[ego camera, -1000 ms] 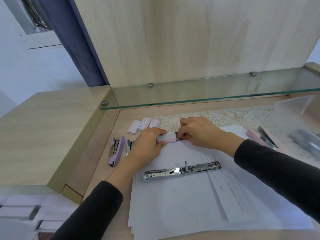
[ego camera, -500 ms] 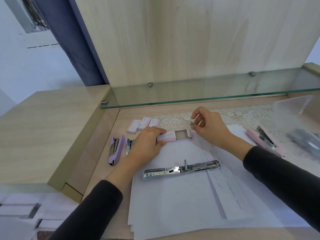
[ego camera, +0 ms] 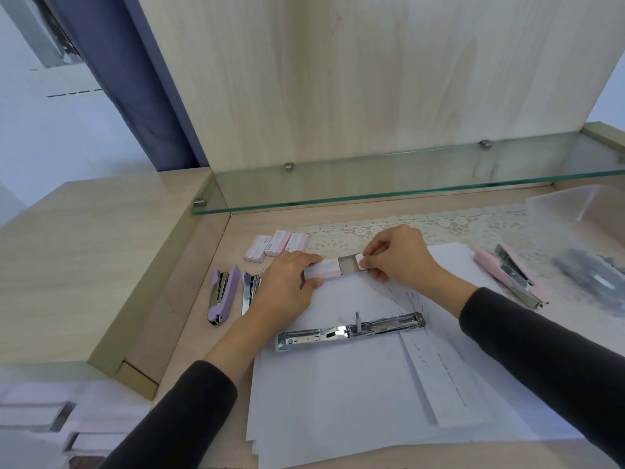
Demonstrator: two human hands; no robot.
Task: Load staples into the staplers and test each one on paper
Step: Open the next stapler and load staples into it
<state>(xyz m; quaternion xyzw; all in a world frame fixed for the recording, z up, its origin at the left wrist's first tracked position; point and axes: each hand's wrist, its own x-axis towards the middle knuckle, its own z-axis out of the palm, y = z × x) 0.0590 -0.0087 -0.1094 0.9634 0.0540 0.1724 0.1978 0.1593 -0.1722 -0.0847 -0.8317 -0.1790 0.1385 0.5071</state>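
My left hand (ego camera: 287, 286) grips the pink sleeve of a small staple box (ego camera: 323, 270) at the far edge of the paper stack (ego camera: 338, 401). The box's inner tray (ego camera: 350, 265) is slid out to the right, and my right hand (ego camera: 395, 255) pinches its end. An opened silver stapler (ego camera: 351, 330) lies flat on the paper in front of both hands. Left of my left hand lie a purple stapler (ego camera: 221, 294) and a second stapler (ego camera: 250, 292), partly hidden. A pink stapler (ego camera: 510, 275) lies opened at the right.
Three closed pink staple boxes (ego camera: 275, 245) sit behind my left hand. A lace mat (ego camera: 439, 225) covers the back of the desk under a glass shelf (ego camera: 406, 187). A clear plastic container (ego camera: 581, 204) and a blurred grey object (ego camera: 595, 275) are at the far right.
The staple box's tray has been slid out to the right. My right hand lifted off toward the back, then came down again onto the tray's end. My left hand kept hold of the sleeve.
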